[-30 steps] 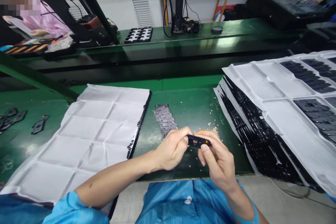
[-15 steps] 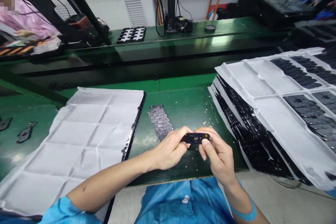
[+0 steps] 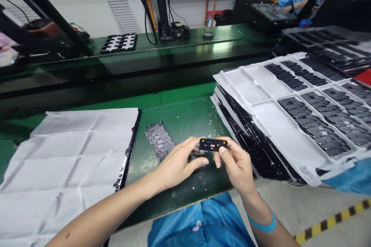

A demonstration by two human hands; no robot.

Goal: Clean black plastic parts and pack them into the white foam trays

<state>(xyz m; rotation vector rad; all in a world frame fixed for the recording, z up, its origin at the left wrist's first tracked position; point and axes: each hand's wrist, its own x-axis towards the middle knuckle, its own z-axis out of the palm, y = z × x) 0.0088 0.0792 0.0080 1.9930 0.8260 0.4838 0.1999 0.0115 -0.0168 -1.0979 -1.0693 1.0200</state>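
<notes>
The right hand [image 3: 237,162] has a small black part [image 3: 213,145] pinched by its right end, thumb pressed on the face turned to the camera and fingers behind it, with no gap left in the grip. The part is held level, long side running across, raised over the green bench [image 3: 188,119]; small yellow marks show near both of its ends. The left hand [image 3: 175,164] is at the part's left end with its thumb spread away from the fingers, below the part and clear of it. Its fingers reach up to that end, partly behind it; whether they touch it, I cannot tell.

Left of the black part and a little beyond it, a slanting row of overlapping dark parts [image 3: 159,139] lies on the bench, its near end by the left hand. Tiny pale bits [image 3: 193,188] are scattered around and below the black part. Farther left of it is a creased white sheet [image 3: 84,146] with a black edge. To its right rises a stack of trays [image 3: 249,133], the top one white, with dark parts in rows in its compartments. Well beyond the black part, a black-and-white tray [image 3: 119,43] sits to the left and a dark disc [image 3: 208,35] almost straight ahead.
</notes>
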